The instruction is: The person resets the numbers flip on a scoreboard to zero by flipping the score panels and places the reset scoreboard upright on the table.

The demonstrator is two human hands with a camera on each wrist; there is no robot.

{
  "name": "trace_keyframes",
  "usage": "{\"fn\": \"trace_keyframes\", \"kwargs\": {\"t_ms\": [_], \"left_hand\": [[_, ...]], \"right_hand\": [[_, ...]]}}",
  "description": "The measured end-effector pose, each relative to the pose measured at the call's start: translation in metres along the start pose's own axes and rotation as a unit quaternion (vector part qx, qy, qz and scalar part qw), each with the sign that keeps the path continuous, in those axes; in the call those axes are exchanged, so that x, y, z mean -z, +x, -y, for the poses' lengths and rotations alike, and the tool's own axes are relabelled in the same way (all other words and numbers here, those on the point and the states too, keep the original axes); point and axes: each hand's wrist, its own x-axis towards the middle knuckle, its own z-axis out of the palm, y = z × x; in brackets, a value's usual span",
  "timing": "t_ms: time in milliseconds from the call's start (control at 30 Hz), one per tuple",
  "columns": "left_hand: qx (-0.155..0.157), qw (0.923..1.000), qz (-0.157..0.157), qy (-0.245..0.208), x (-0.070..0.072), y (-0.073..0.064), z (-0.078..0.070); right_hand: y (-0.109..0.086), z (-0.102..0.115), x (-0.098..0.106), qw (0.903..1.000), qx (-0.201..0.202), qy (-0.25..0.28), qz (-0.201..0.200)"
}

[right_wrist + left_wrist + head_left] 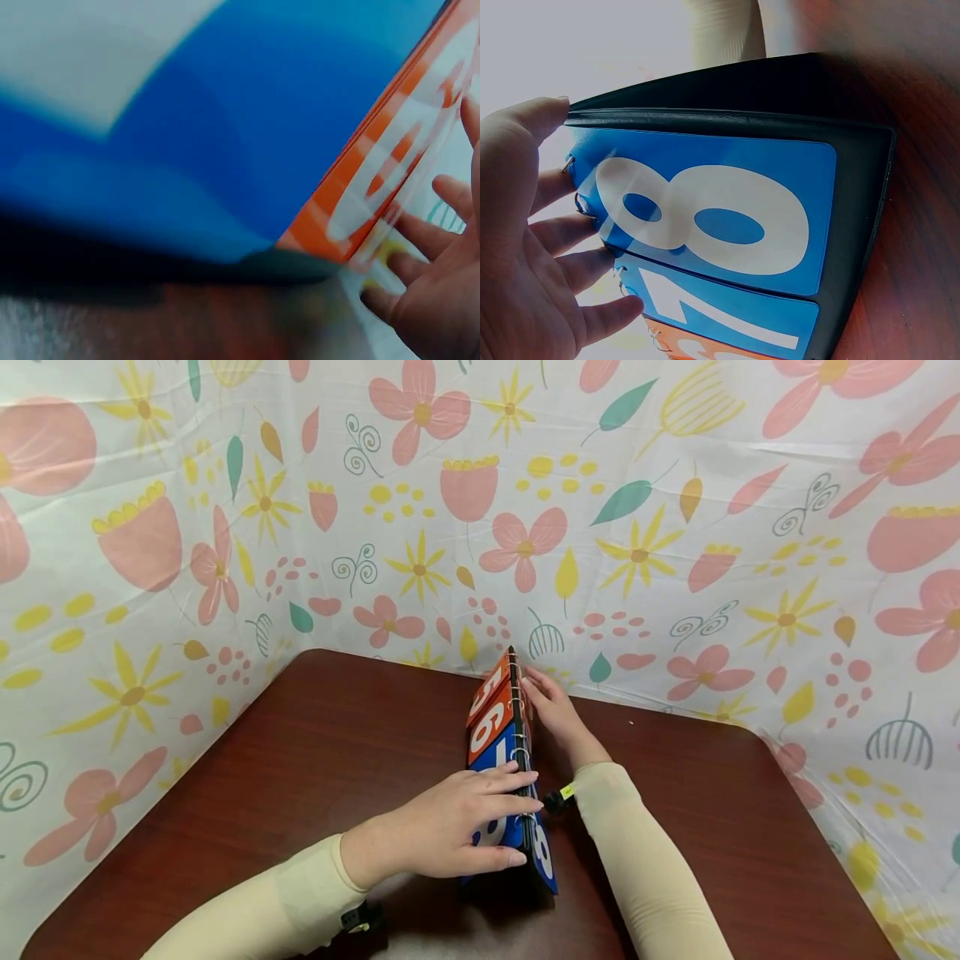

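A tabletop flip scoreboard (491, 735) stands like a tent, its ringed ridge running away from me. Orange and blue number cards hang on it; the left wrist view shows a blue 8 card (705, 210) beside a blue 7 card (727, 311). My left hand (450, 827) lies across the near part of the ridge, fingers nearly straight over the rings, thumb (544, 116) at the end corner. Around the far right side, my right hand (555, 710) has its fingers spread and touching the edge by an orange card (375, 180).
The scoreboard stands on a dark reddish-brown table (300, 743) with rounded corners. Behind and beside it hangs a white cloth (465, 577) printed with flowers and leaves. Small dark wrist cameras (363, 917) sit below the cream sleeves (637, 852).
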Motion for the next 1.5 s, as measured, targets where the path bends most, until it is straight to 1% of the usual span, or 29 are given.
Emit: {"fn": "trace_keyframes", "kwargs": {"t_ms": [167, 333, 500, 633, 700, 800, 900, 967, 1067, 1233, 1367, 1500], "left_hand": [[0.008, 1.0000, 0.006, -0.001, 0.000, -0.001, 0.000], [0.002, 1.0000, 0.000, 0.002, 0.000, 0.000, 0.001], [0.007, 1.0000, 0.004, 0.000, 0.000, -0.001, 0.000], [0.010, 0.9999, 0.006, 0.002, 0.000, -0.001, 0.000], [0.008, 1.0000, 0.005, 0.002, 0.000, -0.001, 0.000], [0.005, 1.0000, 0.003, 0.003, -0.001, 0.000, 0.000], [0.005, 1.0000, 0.004, 0.002, 0.000, 0.000, 0.000], [0.007, 1.0000, 0.006, 0.001, 0.000, 0.000, 0.000], [0.008, 0.9999, 0.007, -0.001, 0.001, 0.000, 0.000], [0.006, 1.0000, 0.005, -0.001, 0.001, 0.000, 0.000], [0.009, 0.9999, 0.007, -0.002, 0.001, -0.001, -0.001], [0.014, 0.9998, 0.009, -0.005, 0.001, -0.001, -0.001]], "right_hand": [[0.000, -0.015, 0.000, 0.9993, -0.032, -0.018, 0.003], [0.000, -0.019, 0.001, 0.9994, -0.031, -0.017, -0.004], [0.000, -0.022, 0.005, 0.9991, -0.038, -0.004, -0.016], [-0.002, -0.023, 0.010, 0.9982, -0.050, 0.003, -0.034], [-0.003, -0.024, 0.013, 0.9969, -0.059, 0.002, -0.051], [-0.004, -0.023, 0.019, 0.9923, -0.093, 0.007, -0.083], [-0.006, -0.021, 0.025, 0.9852, -0.131, 0.042, -0.102], [-0.006, -0.020, 0.029, 0.9789, -0.153, 0.083, -0.106], [-0.008, -0.018, 0.034, 0.9672, -0.177, 0.147, -0.108], [-0.011, -0.016, 0.042, 0.9470, -0.213, 0.216, -0.106], [-0.013, -0.015, 0.046, 0.9303, -0.233, 0.267, -0.094], [-0.016, -0.012, 0.051, 0.9155, -0.230, 0.314, -0.101]]}}
